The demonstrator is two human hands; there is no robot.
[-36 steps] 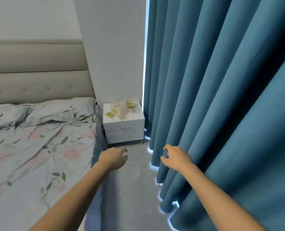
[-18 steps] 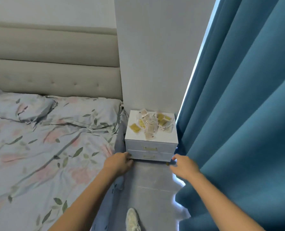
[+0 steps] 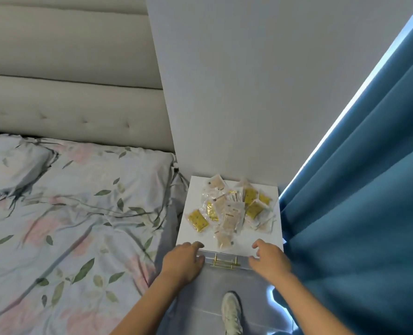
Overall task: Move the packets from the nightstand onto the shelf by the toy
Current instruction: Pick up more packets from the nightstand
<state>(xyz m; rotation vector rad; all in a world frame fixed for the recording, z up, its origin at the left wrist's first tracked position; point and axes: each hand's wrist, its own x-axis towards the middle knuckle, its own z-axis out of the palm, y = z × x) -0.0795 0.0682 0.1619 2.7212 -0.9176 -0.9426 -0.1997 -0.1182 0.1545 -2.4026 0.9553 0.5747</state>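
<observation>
A white nightstand [image 3: 193,235] with gold drawer handles stands between the bed and the curtain. Several small clear packets [image 3: 232,209], some yellow and some beige, lie heaped on its top. One yellow packet [image 3: 197,220] lies apart at the left. My left hand [image 3: 185,259] hovers at the nightstand's front left edge, fingers loosely curled and holding nothing. At the front right edge my right hand [image 3: 268,259] hangs the same way, also with nothing in it. Neither hand touches the packets. No shelf or toy is in view.
A bed [image 3: 63,213] with a floral cover fills the left, backed by a beige padded headboard [image 3: 67,97]. A blue curtain [image 3: 360,189] hangs close on the right. A white wall panel [image 3: 249,93] rises behind the nightstand. My shoe [image 3: 231,313] is on the grey floor.
I have come closer to the nightstand, which now lies just under my hands. Both hands have risen from drawer height to its front edge.
</observation>
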